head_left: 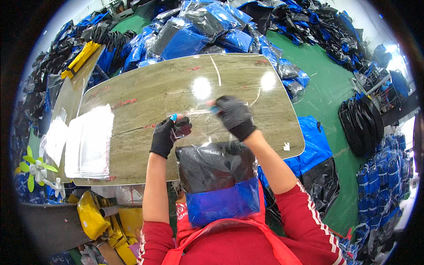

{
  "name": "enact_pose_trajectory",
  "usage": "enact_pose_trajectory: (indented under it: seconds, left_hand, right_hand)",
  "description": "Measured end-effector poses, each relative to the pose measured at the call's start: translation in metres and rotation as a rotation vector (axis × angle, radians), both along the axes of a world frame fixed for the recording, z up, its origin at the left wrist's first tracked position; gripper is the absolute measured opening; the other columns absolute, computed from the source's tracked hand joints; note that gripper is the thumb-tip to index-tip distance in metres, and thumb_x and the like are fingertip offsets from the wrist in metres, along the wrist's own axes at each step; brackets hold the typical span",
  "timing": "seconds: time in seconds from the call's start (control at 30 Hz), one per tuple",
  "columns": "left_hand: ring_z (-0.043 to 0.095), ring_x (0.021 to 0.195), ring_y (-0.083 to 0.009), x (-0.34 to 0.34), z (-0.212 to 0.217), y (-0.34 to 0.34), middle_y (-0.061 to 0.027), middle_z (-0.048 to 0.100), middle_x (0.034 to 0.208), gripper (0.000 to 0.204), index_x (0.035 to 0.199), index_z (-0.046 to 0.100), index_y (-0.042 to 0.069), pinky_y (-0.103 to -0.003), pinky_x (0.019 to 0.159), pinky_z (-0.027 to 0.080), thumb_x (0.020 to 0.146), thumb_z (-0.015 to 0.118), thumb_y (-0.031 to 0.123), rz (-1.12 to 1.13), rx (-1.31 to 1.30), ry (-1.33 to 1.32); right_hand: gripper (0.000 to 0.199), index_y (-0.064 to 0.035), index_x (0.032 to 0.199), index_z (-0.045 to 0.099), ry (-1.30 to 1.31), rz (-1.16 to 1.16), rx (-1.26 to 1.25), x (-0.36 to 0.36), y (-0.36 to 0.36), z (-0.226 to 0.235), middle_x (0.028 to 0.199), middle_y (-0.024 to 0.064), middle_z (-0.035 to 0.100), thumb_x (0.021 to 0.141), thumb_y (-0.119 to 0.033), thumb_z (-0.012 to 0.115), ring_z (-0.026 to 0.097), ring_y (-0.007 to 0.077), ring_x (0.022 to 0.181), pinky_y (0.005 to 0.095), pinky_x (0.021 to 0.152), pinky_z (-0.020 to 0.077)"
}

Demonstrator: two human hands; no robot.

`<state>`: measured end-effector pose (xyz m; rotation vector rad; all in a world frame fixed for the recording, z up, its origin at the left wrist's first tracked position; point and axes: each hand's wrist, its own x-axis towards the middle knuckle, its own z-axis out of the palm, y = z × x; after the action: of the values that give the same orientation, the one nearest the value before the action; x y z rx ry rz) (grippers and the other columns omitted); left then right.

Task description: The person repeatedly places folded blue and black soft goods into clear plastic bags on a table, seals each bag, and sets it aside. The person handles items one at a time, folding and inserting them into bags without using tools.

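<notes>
A clear plastic bag point(221, 128) lies over the near edge of the table, with a folded black and blue fabric article point(221, 176) inside its lower part, against my front. My left hand point(163, 136), in a black fingerless glove with blue wrapping on a finger, is closed on the bag's left edge by its mouth. Beside those fingers shows a dark reddish patch point(182, 128) that I cannot make out. Above the bag's mouth, my right hand point(234, 117) is gloved alike. Motion smears its fingers, which are near a thin whitish strip point(196, 112) along the mouth.
Flat clear bags point(90, 143) are stacked on the table's left point(132, 97). Packed blue and black bundles point(198, 26) heap behind it. A green fan point(35, 168) stands at left, above yellow bundles point(92, 214). Blue and black fabric point(316, 150) lies on the green floor.
</notes>
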<state>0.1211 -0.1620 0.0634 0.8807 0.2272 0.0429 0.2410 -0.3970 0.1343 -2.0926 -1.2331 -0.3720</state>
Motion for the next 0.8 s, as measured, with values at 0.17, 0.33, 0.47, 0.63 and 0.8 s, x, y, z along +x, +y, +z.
enact_pose_trajectory:
  seconds: [0.17,0.33,0.47,0.63,0.8]
  left_hand:
    - [0.065,0.093,-0.0198,-0.005,0.041,-0.002,-0.0119,0.066,0.105,0.036,0.111,0.062,-0.004,-0.034,0.083,0.053,0.092,0.058,0.026,-0.034,0.386,0.107]
    - [0.061,0.09,-0.0106,-0.011,0.052,0.0,-0.009,0.068,0.101,0.035,0.118,0.06,-0.004,-0.025,0.081,0.049,0.093,0.059,0.022,-0.023,0.747,-0.039]
    - [0.064,0.09,-0.0133,-0.012,0.048,0.008,-0.011,0.068,0.101,0.035,0.116,0.061,-0.003,-0.028,0.079,0.051,0.092,0.059,0.022,-0.063,0.634,0.06]
    - [0.068,0.09,-0.0231,-0.006,0.05,0.003,-0.0142,0.067,0.102,0.039,0.11,0.062,-0.004,-0.036,0.08,0.055,0.094,0.056,0.031,-0.09,0.108,0.077]
    - [0.067,0.089,-0.021,-0.004,0.053,-0.005,-0.0126,0.067,0.099,0.039,0.109,0.063,-0.003,-0.034,0.081,0.054,0.095,0.054,0.032,-0.142,0.21,-0.045]
  right_hand:
    - [0.015,-0.0163,0.092,0.066,-0.107,0.233,-0.309,-0.009,0.074,0.027,0.084,0.0067,0.064,0.079,-0.023,0.064,0.063,0.0272,0.08,0.0408,0.064,0.0518]
    - [0.012,-0.0125,0.085,0.065,-0.277,0.315,-0.321,0.021,0.081,-0.025,0.079,0.0089,0.063,0.08,-0.023,0.06,0.063,0.0283,0.077,0.0413,0.063,0.0525]
    - [0.017,-0.0107,0.09,0.062,-0.246,-0.023,-0.599,0.053,0.066,0.011,0.075,0.0106,0.064,0.08,-0.024,0.06,0.064,0.0288,0.067,0.0387,0.057,0.0518]
    - [0.009,-0.0063,0.094,0.057,0.626,-0.544,0.669,0.136,-0.047,0.113,0.086,0.0093,0.067,0.09,-0.013,0.052,0.062,0.02,0.062,0.0353,0.057,0.0534]
    - [0.032,-0.0129,0.109,0.065,0.244,0.3,-0.097,0.015,0.025,0.057,0.094,0.0095,0.065,0.077,-0.012,0.067,0.065,0.0231,0.082,0.0353,0.072,0.0521]
